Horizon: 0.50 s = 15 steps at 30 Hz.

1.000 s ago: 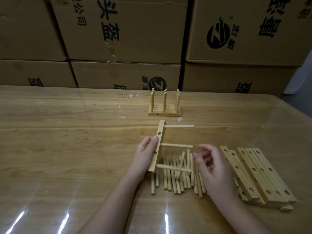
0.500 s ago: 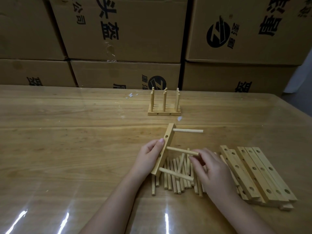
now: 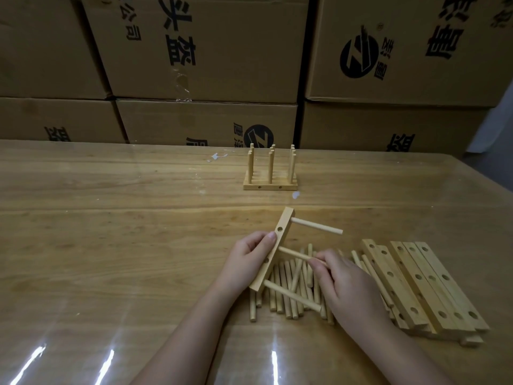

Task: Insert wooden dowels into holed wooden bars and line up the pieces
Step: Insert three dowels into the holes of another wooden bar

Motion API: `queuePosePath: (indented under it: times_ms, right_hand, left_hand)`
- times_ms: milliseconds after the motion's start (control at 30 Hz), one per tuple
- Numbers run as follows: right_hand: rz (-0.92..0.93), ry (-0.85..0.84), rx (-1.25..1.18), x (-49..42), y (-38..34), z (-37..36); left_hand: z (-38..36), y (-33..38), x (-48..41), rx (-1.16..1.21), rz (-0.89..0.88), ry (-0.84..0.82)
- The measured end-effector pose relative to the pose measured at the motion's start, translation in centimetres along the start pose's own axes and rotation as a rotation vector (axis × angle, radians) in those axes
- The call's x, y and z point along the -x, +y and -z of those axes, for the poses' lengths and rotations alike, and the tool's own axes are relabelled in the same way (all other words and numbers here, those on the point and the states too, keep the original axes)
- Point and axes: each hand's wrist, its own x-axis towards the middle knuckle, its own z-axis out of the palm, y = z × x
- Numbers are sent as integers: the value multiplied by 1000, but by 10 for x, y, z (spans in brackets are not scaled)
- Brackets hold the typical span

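My left hand [image 3: 247,261] grips a holed wooden bar [image 3: 277,240], held tilted above the table. Three dowels stick out of the bar to the right: a top one [image 3: 319,227], a middle one [image 3: 294,254] and a bottom one [image 3: 291,295]. My right hand [image 3: 347,287] pinches the outer end of the middle dowel. Under both hands lies a pile of loose dowels [image 3: 286,290]. Right of them lies a stack of several holed bars [image 3: 424,284].
Finished bars with upright dowels [image 3: 270,173] stand in a row further back on the wooden table [image 3: 111,245]. Stacked cardboard boxes [image 3: 208,51] wall off the table's far edge. The table's right edge runs diagonally at the far right.
My right hand moved left and took hold of the middle dowel's end. The bar tilted further, its top end leaning right, and it shifted slightly toward the right.
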Motion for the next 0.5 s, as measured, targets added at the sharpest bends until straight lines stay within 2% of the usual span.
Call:
queuePosePath:
  times_ms: [233, 500]
  right_hand:
    - [-38, -88, -101, 1, 5, -4]
    - [-54, -25, -166, 2, 3, -4]
  left_hand:
    - [0, 2, 3, -55, -1, -6]
    - [1, 3, 3, -25, 14, -22]
